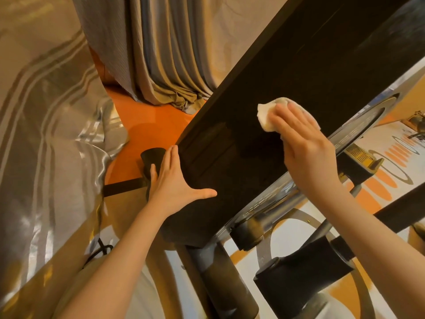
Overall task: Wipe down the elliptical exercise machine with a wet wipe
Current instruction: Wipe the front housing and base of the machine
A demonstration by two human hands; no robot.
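The elliptical machine's broad glossy black panel (287, 93) runs diagonally from the lower middle to the upper right. My right hand (303, 143) presses a crumpled white wet wipe (266, 116) flat against the panel's right part, fingers straight over the wipe. My left hand (171, 180) lies open against the panel's lower left edge, fingers spread and thumb stretched across the black surface. Below the panel sit grey tubes and black joints (301, 279) of the machine's frame.
Grey-beige curtains (165, 54) hang at the back and pool on the orange floor (147, 127). A shiny striped fabric (46, 125) fills the left side. A black foot cap (153, 157) stands by my left fingers. A patterned white-and-orange floor (391, 171) lies at the right.
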